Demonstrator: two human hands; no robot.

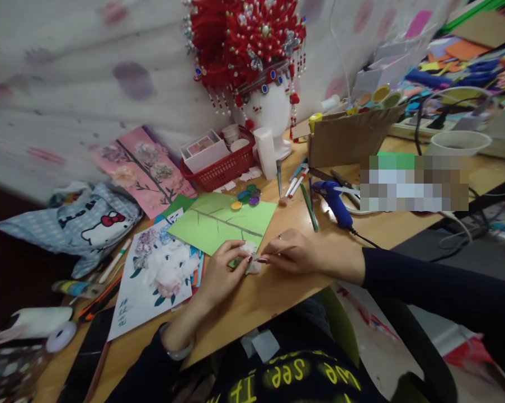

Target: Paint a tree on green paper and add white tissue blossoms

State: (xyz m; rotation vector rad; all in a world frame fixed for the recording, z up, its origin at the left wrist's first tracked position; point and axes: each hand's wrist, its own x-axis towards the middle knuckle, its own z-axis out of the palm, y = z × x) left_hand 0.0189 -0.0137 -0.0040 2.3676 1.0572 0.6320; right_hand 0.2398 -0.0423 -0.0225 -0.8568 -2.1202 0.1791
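My left hand (225,268) rests at the lower edge of the light green sheet (210,224), its thumb and fingers closed on a small white petal-like piece (253,267). Another white ruffled piece (248,247) lies just beyond the fingertips. Opposite it, my right hand (289,252) pinches a thin brown stick (286,248), whose tip points at the white piece; whether it is a brush I cannot make out. Dark branch lines run across the green sheet. Small round pots of colour (249,196) sit at its top edge.
A blue glue gun (334,201) and pens (298,180) lie right of the sheet. Behind stand a red basket (218,168), a white cup (265,151), a head form with a red headdress (273,115) and a cardboard box (353,137). A flower picture (130,296) lies left.
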